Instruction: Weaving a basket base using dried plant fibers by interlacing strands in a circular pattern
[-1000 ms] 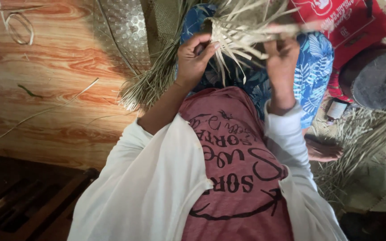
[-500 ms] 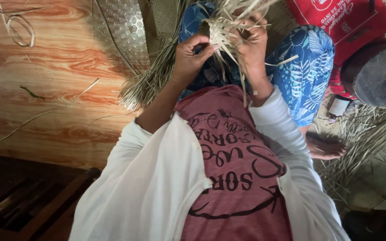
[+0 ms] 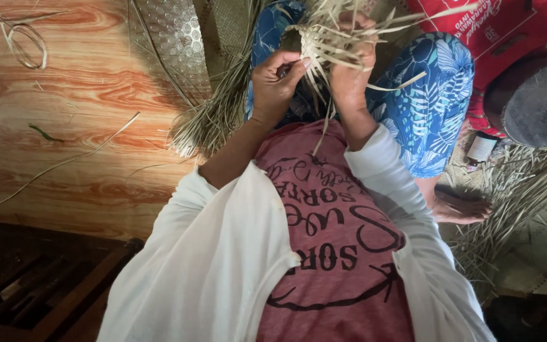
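The top of the weave [image 3: 324, 44] is cut off by the upper edge of the frame, so its full shape cannot be made out. The fingertips of the right hand [image 3: 349, 69] are buried among the pale strips, and how many strips are pinched cannot be told. The palm of the left hand [image 3: 276, 79] is turned away, and only its back and curled fingers are seen. The lap is largely hidden behind the arms and the white sleeves [image 3: 223, 253].

The weave is held up between the two hands, above the blue patterned knees [image 3: 438, 95]. It is gripped from the right by the right hand, whose fingers are closed around the woven part. The left hand is closed narrowly on a strip at the left edge of the weave, thumb and forefinger pressed together. Loose strip ends are fanned out above and to the right of both hands, and one strip is hung down over the red shirt [image 3: 337, 253].

A bundle of reeds [image 3: 210, 120] is laid on the wooden floor [image 3: 64, 139], just beside the left forearm. A red bag [image 3: 495, 28] and a dark round lid [image 3: 536, 101] are seen at the right, well apart from the hands.
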